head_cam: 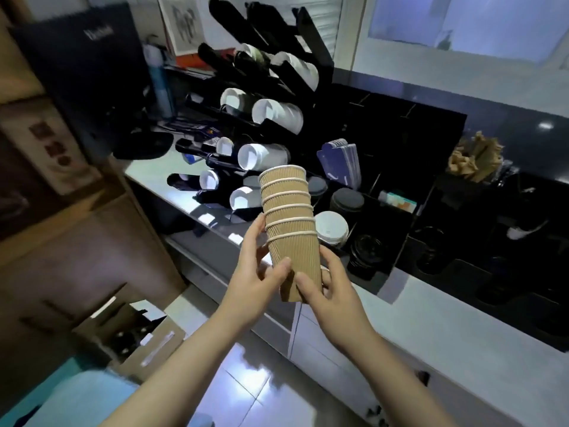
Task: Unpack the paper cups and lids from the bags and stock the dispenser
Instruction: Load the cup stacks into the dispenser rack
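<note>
A stack of several brown ribbed paper cups (291, 220) stands upright in the air in front of the counter, mouths up. My left hand (257, 272) grips the lower part of the stack from the left. My right hand (329, 285) grips its base from the right, thumb across the front. Behind the stack, the black tiered cup dispenser (277, 81) holds white cups (277, 114) lying on their sides in slanted slots. A black lid organiser (385, 217) to the right holds a white lid stack (332, 226) and black lids (348, 200).
A pale counter (431, 312) runs from left to right under the dispenser. Blue cup sleeves (341, 161) stand behind the lids. Brown paper items (474, 158) fill a bin at right. An open cardboard box (138, 337) sits on the floor at lower left.
</note>
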Demonstrator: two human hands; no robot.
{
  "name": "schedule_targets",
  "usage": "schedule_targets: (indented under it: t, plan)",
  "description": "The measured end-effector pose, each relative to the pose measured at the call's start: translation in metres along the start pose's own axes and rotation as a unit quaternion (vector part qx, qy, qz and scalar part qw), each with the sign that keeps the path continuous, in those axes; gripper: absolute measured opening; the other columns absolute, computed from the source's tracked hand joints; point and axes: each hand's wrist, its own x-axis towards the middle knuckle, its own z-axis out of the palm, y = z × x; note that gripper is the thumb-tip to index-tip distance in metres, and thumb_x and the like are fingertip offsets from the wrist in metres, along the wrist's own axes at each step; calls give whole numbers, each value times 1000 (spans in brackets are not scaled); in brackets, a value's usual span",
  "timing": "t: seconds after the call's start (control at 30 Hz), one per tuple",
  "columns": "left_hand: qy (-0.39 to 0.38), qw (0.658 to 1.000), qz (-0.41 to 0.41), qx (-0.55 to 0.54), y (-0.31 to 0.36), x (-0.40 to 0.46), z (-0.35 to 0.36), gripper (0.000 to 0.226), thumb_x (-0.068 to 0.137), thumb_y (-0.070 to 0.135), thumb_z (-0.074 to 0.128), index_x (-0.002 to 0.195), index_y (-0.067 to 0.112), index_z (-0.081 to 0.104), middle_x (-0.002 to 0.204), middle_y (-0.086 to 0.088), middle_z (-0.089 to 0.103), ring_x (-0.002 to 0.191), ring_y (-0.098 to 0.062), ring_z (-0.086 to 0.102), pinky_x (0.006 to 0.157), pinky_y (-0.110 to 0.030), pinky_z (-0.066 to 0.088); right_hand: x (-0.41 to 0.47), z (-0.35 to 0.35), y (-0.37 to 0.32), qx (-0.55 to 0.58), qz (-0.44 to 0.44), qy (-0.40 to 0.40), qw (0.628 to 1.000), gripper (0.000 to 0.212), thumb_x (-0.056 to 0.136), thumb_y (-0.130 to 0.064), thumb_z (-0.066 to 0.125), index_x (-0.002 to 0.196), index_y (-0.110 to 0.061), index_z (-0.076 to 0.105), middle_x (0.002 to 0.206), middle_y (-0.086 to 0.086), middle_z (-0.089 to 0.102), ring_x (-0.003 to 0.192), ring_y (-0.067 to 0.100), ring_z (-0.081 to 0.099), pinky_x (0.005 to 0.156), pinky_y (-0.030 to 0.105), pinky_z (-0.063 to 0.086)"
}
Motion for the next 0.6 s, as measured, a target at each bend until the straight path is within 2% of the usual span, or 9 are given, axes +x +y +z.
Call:
schedule_targets:
  t: [0.1,0.2,0.27,0.33,0.43,0.47,0.5,0.57,0.6]
  plan:
    - [6,1000,-9,-11,2,1,-22,75,86,35,66,148,37,22,143,28,41,129,4,45,90,-12,47,18,25,-13,24,-14,-7,1000,55,87,-44,63,125,-64,29,109,-28,68,102,6,69,91,40,57]
    - [13,1000,-14,-17,2,3,-41,82,80,44,66,148,40,21,146,24,40,134,0,44,99,-22,48,36,43,-27,56,-31,-17,998,56,96,-32,61,134,-55,27,116,-36,61,104,-2,66,87,37,58]
    - [19,1000,-14,-12,0,7,-55,89,77,42,69,150,37,19,148,26,38,137,-3,42,107,-24,43,48,54,-35,66,-38,-35,996,54,97,-36,57,140,-50,29,125,-31,58,106,-5,64,85,34,59]
    - [15,1000,-13,11,-1,14,-70,101,72,40,73,154,34,14,156,13,31,141,-6,38,109,-23,40,59,63,-42,59,-41,-64,995,56,97,-39,56,145,-46,29,126,-29,58,106,-4,64,84,33,58]
    - [16,997,-18,75,-2,30,-93,116,63,45,76,155,34,6,161,8,18,143,2,29,102,-9,37,80,71,-54,24,-53,-125,990,60,98,-33,56,150,-41,25,114,-50,52,102,-17,59,86,15,50]
    - [23,996,-15,89,-3,36,-102,117,63,47,77,156,33,7,161,9,16,143,3,27,101,-7,37,89,72,-59,11,-59,-144,988,63,97,-34,58,151,-40,24,114,-51,52,102,-15,60,87,13,49]
    - [32,995,-6,98,-4,42,-110,115,65,51,78,156,33,9,162,10,14,144,0,26,102,-9,37,99,74,-63,2,-67,-159,985,67,96,-38,61,151,-42,24,119,-45,53,103,-7,63,90,19,50]
    - [53,994,3,96,-4,55,-127,109,68,67,74,155,38,16,162,14,14,145,-6,28,107,-21,41,121,78,-70,-28,-77,-172,982,74,86,-51,65,150,-48,26,130,-27,56,106,15,65,95,37,54]
    - [68,993,2,97,-2,63,-135,105,66,77,69,153,41,20,161,18,17,145,-4,29,110,-25,39,131,80,-74,-48,-86,-177,979,76,82,-56,65,149,-51,27,134,-20,54,108,20,63,97,40,53]
